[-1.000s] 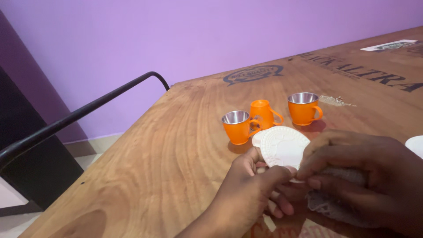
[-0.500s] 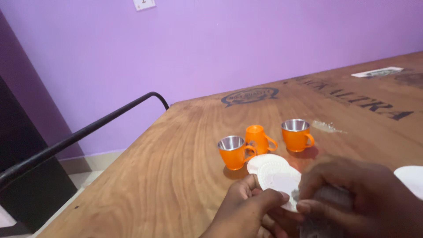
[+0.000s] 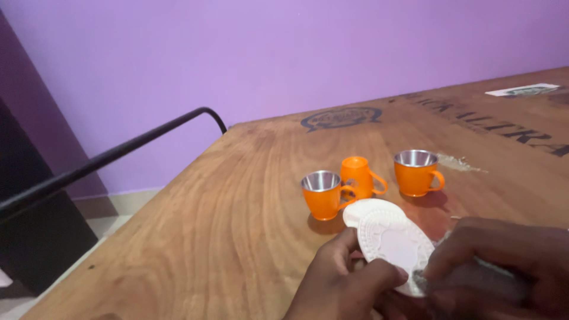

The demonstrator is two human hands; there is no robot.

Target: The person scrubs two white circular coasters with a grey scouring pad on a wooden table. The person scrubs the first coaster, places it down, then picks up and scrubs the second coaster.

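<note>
My left hand (image 3: 349, 284) grips a small white plate (image 3: 394, 243) with an embossed rim by its lower left edge, tilted up off the wooden table (image 3: 225, 237). A second white plate edge (image 3: 355, 208) shows just behind it. My right hand (image 3: 504, 266) presses a blurred greyish cloth (image 3: 432, 274) against the plate's lower right edge. Beyond the plates stand three small orange cups: one upright with a steel lining (image 3: 322, 194), one upside down (image 3: 358, 175), and another upright steel-lined one (image 3: 418, 172).
A black metal chair rail (image 3: 118, 155) runs along the table's left side, before a purple wall. A crumpled clear wrapper (image 3: 459, 162) lies right of the cups. A white card (image 3: 521, 90) lies at the table's far right edge.
The view shifted slightly. The plate has tilted and turned in my left hand, and my right hand with the cloth has slid down toward its lower right edge.
</note>
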